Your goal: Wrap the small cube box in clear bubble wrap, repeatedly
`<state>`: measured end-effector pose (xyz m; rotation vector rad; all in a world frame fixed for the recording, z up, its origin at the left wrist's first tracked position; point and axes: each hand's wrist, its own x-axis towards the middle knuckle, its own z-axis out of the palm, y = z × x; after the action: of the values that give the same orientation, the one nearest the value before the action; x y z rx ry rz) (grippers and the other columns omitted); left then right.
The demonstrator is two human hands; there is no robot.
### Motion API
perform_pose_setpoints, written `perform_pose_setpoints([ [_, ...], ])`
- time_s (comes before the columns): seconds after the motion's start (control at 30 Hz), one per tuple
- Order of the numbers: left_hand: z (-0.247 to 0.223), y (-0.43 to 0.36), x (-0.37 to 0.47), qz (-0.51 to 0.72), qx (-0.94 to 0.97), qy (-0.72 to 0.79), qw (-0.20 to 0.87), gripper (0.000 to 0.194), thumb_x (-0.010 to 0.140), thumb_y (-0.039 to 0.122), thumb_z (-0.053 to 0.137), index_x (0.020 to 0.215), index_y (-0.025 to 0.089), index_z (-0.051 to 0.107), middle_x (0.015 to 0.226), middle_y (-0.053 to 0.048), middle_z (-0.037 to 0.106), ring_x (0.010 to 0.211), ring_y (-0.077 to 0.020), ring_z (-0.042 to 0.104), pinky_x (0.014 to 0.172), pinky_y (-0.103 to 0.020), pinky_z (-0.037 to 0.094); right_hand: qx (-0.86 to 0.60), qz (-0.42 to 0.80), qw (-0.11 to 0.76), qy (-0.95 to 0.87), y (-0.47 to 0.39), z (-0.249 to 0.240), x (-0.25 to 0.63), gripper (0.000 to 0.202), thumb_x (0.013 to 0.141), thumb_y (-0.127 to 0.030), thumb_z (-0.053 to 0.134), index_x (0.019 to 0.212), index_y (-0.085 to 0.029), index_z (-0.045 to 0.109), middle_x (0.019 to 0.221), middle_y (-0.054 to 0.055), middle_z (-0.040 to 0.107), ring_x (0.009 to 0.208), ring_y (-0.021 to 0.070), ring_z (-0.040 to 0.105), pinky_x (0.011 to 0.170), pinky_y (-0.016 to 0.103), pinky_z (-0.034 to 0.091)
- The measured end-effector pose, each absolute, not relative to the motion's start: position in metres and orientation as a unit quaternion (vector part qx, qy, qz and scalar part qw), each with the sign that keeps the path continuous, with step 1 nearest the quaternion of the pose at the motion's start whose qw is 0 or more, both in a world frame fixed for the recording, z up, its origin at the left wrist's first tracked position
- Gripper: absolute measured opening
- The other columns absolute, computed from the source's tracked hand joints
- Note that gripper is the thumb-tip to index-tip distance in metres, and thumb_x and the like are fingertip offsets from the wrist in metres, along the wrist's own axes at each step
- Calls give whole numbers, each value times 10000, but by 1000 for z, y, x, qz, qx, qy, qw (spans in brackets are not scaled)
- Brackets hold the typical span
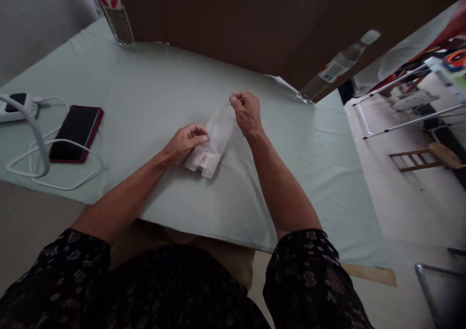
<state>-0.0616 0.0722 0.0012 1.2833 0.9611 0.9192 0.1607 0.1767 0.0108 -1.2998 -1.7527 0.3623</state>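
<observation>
A small, translucent whitish plastic bag (pixel 214 147) lies slantwise on the light green cloth in front of me. Faint reddish marks show near its lower end, and a notch is cut into that edge. My left hand (pixel 185 143) is closed on the bag's left side, thumb and fingers together at the edge. At the far upper end my right hand (pixel 246 111) pinches the bag's corner between thumb and fingertips. What is inside the bag, if anything, I cannot make out.
A large brown board (pixel 218 23) stands behind, with a clear bottle (pixel 118 21) at its left and another bottle (pixel 338 64) at its right. On the left lie a phone (pixel 76 134), a white cable (pixel 65 187) and a power strip (pixel 31 106). A metal rack (pixel 396 84) stands right.
</observation>
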Motion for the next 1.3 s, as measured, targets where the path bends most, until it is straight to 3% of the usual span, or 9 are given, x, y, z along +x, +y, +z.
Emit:
perform_pose_setpoints([
  [0.13,5,71,-60,393,508,452,619,371,672,394,710,943,143,673,867,-38,666,760,-155,583,708,-296,477,-571,141,489,-644,114,22,154,378,954,-597,484,920,-235,587,886,30,632,813,172,611,771,338,502],
  [0.23,8,69,-58,402,492,448,629,446,646,374,712,1018,129,690,877,-43,673,756,-153,586,709,-300,474,-595,199,392,-673,65,24,137,446,884,-652,564,727,-237,524,666,-11,566,646,153,544,649,309,437],
  [0.4,8,66,-55,423,490,436,625,451,646,355,681,1040,135,680,909,-52,664,777,-166,588,740,-326,486,-625,232,314,-676,45,7,123,346,830,-529,621,684,-239,501,639,-15,556,605,155,475,620,305,374],
  [0.57,5,71,-60,445,513,457,574,357,671,366,678,956,153,656,874,-43,655,766,-159,583,740,-315,502,-582,332,444,-595,57,-12,147,262,854,-436,523,690,-235,492,641,-27,487,606,143,449,589,282,379],
  [0.77,2,73,-65,409,676,533,301,329,685,481,715,782,182,619,1067,-74,628,939,-197,605,845,-341,530,-546,392,509,-537,54,-19,152,302,881,-443,544,685,-214,526,624,-40,491,589,118,440,598,271,376],
  [0.97,1,76,-72,337,710,556,270,134,758,306,595,702,186,616,1000,-54,682,881,-185,627,839,-339,527,-567,316,521,-555,54,-20,151,325,885,-430,533,650,-217,460,624,-50,416,611,108,393,594,260,341],
  [1.07,2,84,-83,347,690,606,192,100,741,220,549,651,193,583,968,-57,703,903,-199,631,851,-347,515,-600,266,510,-556,59,-21,159,313,865,-417,537,635,-218,463,612,-51,418,613,111,392,601,261,356],
  [1.17,0,91,-93,276,683,664,129,128,711,224,576,587,204,547,811,-67,672,865,-240,611,857,-393,499,-627,230,498,-553,67,-22,170,231,824,-378,568,668,-217,509,636,-45,494,638,121,459,654,274,417],
  [1.3,-2,94,-96,219,681,686,135,116,704,246,585,600,209,549,744,-73,631,804,-259,586,810,-426,494,-635,169,529,-536,69,-15,178,106,794,-324,575,816,-220,567,787,-9,621,724,135,551,737,297,480],
])
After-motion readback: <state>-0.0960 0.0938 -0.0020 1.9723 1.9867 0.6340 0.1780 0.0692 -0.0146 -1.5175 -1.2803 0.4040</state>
